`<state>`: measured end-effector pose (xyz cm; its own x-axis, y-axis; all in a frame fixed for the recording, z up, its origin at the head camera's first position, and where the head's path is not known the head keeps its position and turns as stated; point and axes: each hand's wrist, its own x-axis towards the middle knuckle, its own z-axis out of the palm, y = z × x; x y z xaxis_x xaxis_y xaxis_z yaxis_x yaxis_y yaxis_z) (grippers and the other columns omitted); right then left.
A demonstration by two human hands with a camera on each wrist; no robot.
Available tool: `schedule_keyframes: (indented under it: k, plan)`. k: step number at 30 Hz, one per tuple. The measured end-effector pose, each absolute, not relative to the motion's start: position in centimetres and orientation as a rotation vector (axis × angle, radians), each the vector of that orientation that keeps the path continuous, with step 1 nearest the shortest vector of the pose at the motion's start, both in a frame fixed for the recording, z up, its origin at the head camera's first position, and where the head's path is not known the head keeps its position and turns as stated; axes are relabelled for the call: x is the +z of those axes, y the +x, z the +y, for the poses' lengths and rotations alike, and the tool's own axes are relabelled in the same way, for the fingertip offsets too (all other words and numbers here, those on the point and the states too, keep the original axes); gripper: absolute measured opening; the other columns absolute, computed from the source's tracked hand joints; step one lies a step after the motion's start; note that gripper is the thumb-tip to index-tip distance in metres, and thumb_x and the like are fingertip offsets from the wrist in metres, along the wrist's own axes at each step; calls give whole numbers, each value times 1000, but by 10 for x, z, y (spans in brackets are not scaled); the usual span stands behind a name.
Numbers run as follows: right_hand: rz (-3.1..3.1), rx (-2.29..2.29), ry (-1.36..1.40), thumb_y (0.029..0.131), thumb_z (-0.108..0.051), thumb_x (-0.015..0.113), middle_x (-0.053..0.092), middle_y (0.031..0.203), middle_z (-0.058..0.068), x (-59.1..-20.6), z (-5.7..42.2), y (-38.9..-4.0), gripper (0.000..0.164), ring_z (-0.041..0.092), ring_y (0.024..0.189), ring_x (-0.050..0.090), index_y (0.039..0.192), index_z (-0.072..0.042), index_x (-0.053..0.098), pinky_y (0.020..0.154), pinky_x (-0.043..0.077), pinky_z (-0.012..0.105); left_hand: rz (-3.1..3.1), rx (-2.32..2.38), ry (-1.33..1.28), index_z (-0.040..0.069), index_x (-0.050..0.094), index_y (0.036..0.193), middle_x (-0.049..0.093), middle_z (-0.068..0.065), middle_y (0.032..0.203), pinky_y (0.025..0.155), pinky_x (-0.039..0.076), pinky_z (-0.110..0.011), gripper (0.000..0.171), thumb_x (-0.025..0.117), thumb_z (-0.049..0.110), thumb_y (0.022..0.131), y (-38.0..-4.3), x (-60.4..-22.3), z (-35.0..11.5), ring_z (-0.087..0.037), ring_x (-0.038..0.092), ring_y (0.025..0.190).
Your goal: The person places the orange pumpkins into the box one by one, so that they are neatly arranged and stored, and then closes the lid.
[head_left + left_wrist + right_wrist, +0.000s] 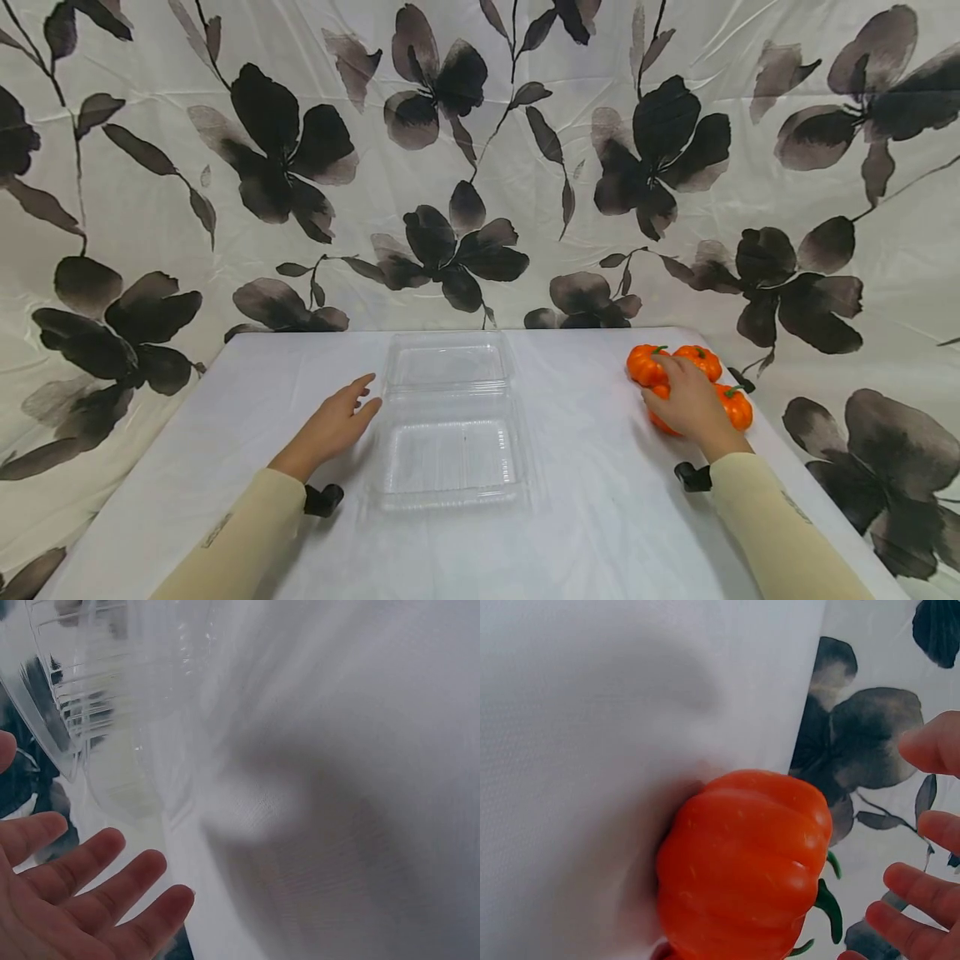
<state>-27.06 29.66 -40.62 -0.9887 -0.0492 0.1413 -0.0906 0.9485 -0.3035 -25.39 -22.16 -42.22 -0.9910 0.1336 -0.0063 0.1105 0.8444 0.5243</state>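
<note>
Several orange bell peppers [647, 365] with green stems sit grouped at the table's right side. Over them reaches my right hand [686, 402], which covers part of the group in the head view. From the right wrist, one large ribbed pepper [742, 862] shows close up, with the spread fingers [922, 892] apart from it. A clear plastic clamshell container [450, 502] lies opened flat at the middle, its lid half toward the back. Left of it hovers my left hand [330, 429], holding nothing, its fingers [142, 877] extended beside the container wall in the left wrist view.
A white cloth covers the table [592, 517]. Behind and around it hangs a pale curtain [555, 217] with dark flower prints. The peppers stand near the table's right edge. Each wrist carries a small black camera mount [322, 500].
</note>
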Motion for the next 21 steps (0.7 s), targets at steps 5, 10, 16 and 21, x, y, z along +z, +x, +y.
schedule_keyframes:
  k: [5, 10, 16, 21]
  plan:
    - [-2994, 509, 73, 88, -33, 58, 33, 145, 29, -405, 299, -268, 68, 50, 130, 35, 146, -5, 36, 106, 31, 69, 2958, 861, 194, 5, 27, 152, 48, -25, 141, 100, 44, -57, 61, 40, 35, 100, -250, -425, -221, -42, 51, 125]
    - [-2999, 545, 58, 87, -32, 59, 32, 145, 30, -408, 302, -267, 69, 50, 130, 35, 145, -4, 37, 106, 30, 69, 2945, 872, 205, 5, 28, 151, 50, -24, 140, 99, 45, -56, 61, 41, 34, 99, -247, -429, -218, -41, 53, 124]
    - [-3006, 565, 47, 87, -34, 60, 32, 144, 32, -412, 305, -266, 69, 51, 127, 37, 145, -4, 37, 105, 31, 70, 2931, 892, 202, 6, 28, 152, 51, -23, 140, 99, 45, -56, 61, 42, 33, 99, -242, -431, -215, -39, 53, 124]
    - [-3031, 558, 20, 87, -39, 61, 32, 144, 32, -416, 308, -264, 71, 52, 127, 37, 144, -4, 37, 104, 31, 70, 2935, 900, 195, 6, 30, 151, 52, -23, 138, 98, 46, -56, 59, 43, 31, 99, -240, -434, -212, -39, 54, 122]
